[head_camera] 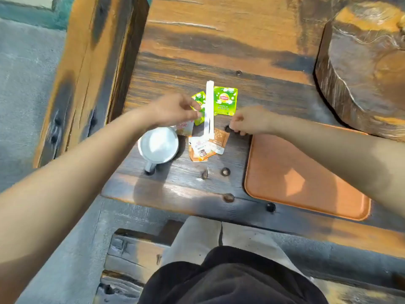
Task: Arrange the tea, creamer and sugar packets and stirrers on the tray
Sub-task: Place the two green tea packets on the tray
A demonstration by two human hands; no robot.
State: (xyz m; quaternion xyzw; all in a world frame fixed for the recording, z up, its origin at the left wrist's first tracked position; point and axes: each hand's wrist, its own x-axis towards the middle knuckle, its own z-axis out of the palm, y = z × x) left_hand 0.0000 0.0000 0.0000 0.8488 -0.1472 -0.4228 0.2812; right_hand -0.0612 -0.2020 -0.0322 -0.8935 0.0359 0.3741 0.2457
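An orange-brown tray (306,183) lies on the wooden table at the right, with nothing on it. Left of it, two green tea packets (225,100) lie flat, with long white stirrers (209,110) across them. Below the stirrers sit orange and white packets (200,150), and another packet (185,127) is partly hidden under my left hand. My left hand (173,109) hovers over the left tea packet with its fingers pinched at that packet's edge. My right hand (249,120) is curled, knuckles down, just above the tray's top-left corner, with nothing visible in it.
A white mug (158,145) stands left of the packets, its handle pointing toward me. A big round wooden stump (361,69) rises at the back right, overlapping the tray's far edge. The table's near edge and a bench run below, by my knees.
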